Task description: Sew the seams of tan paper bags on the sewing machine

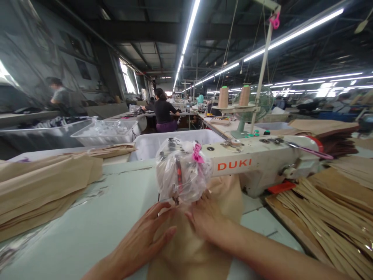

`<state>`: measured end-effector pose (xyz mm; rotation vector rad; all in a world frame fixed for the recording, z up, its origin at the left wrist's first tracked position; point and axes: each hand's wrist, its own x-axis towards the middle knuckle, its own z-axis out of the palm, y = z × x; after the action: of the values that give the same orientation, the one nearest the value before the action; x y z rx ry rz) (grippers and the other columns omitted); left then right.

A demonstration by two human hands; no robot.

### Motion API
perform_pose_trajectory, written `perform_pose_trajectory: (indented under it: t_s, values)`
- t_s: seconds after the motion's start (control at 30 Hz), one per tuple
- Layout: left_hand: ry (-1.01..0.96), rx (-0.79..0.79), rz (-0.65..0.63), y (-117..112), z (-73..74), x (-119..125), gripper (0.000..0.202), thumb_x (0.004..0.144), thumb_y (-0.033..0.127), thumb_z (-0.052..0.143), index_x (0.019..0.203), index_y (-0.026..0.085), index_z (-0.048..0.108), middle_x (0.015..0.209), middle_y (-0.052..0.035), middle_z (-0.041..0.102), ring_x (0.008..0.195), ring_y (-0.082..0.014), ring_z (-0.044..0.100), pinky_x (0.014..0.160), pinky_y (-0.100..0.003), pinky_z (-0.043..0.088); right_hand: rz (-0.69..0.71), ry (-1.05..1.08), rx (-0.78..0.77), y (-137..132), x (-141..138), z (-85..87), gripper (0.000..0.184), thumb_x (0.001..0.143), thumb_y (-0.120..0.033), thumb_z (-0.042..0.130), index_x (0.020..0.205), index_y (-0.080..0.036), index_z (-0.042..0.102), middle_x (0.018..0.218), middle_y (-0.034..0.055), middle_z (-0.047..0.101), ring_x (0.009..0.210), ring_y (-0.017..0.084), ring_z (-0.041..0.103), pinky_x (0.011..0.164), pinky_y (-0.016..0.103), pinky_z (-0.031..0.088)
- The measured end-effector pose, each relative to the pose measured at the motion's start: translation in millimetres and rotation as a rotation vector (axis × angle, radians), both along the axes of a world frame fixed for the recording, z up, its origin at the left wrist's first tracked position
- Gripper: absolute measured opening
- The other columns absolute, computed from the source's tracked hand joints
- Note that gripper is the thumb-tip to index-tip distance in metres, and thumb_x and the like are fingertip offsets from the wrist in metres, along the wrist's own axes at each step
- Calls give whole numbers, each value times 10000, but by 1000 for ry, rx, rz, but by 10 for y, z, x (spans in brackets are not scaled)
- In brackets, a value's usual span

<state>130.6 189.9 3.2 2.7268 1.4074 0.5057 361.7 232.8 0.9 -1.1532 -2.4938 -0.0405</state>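
A tan fabric piece (189, 249) lies on the pale green table (96, 225) under the needle of a white DUKI sewing machine (262, 163). The machine's head (182, 171) is wrapped in clear plastic with a pink tie. My left hand (148, 233) lies flat on the fabric's left side, fingers stretched toward the needle. My right hand (208, 217) presses flat on the fabric just right of the needle, fingers spread.
Stacks of tan pieces lie at the left (40, 190) and right (335, 210). White bins (151, 146) stand behind the table. Two thread cones (233, 97) and a fan (256, 103) rise behind the machine. Other people work at far benches (163, 111).
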Motion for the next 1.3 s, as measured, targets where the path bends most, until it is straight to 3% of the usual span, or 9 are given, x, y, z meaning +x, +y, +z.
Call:
perform_pose_trajectory:
  t_s: [0.1, 0.23, 0.37, 0.63, 0.77, 1.03, 1.13, 1.3]
  values:
    - [-13, -24, -45, 11, -39, -9, 485, 982, 475, 538, 1442, 324, 503, 1488, -27, 530, 1326, -221, 552, 1109, -356, 462, -50, 11, -106, -209, 10, -82, 445, 1023, -299, 461, 1426, -118, 515, 1403, 206, 558, 1348, 368, 463, 1145, 605, 306]
    - [15, 49, -71, 27, -182, 1, 640, 925, 490, 617, 1508, 323, 416, 1541, -64, 470, 1373, -292, 499, 1101, -446, 463, 24, 22, -260, -218, 21, -163, 456, 1056, -340, 384, 1467, -160, 471, 1457, 144, 527, 1389, 327, 426, 1192, 629, 219]
    - [26, 142, -70, 4, -262, 18, 765, 866, 474, 684, 1541, 322, 358, 1550, -81, 457, 1367, -318, 504, 1093, -459, 478, 35, 41, -260, -198, 46, -198, 451, 1071, -339, 340, 1476, -178, 456, 1475, 123, 512, 1415, 310, 397, 1211, 631, 170]
    - [81, 324, -96, 7, -248, 18, 950, 809, 500, 723, 1590, 311, 216, 1489, -105, 527, 1262, -309, 608, 1000, -404, 559, 48, 73, -242, -203, 50, -190, 439, 1071, -340, 341, 1492, -245, 422, 1523, 58, 468, 1434, 283, 371, 1223, 630, 147]
    - [95, 317, -103, 63, -252, 6, 919, 811, 516, 715, 1580, 305, 259, 1481, -102, 536, 1254, -307, 613, 978, -408, 567, 62, 115, -244, -168, 48, -157, 477, 1069, -341, 370, 1543, -340, 317, 1570, 0, 405, 1461, 255, 330, 1227, 629, 130]
    - [106, 228, -71, 119, -271, -14, 766, 873, 533, 651, 1542, 294, 364, 1532, -88, 471, 1323, -314, 544, 1024, -427, 519, 63, 110, -211, -112, 43, -175, 484, 1070, -318, 374, 1550, -319, 321, 1576, 16, 396, 1462, 265, 333, 1223, 602, 189]
    - [111, 202, -72, 129, -312, -38, 769, 887, 554, 627, 1551, 284, 347, 1555, -91, 439, 1353, -322, 511, 1044, -442, 502, 53, 107, -210, -101, 35, -199, 505, 1072, -327, 367, 1569, -333, 276, 1593, -3, 367, 1465, 256, 325, 1217, 565, 238]
    - [125, 189, -70, 150, -376, -77, 777, 922, 564, 581, 1577, 285, 269, 1589, -91, 385, 1392, -320, 462, 1080, -446, 471, 44, 96, -219, -93, 28, -203, 503, 1076, -343, 354, 1572, -324, 273, 1599, -5, 356, 1478, 239, 298, 1231, 541, 218]
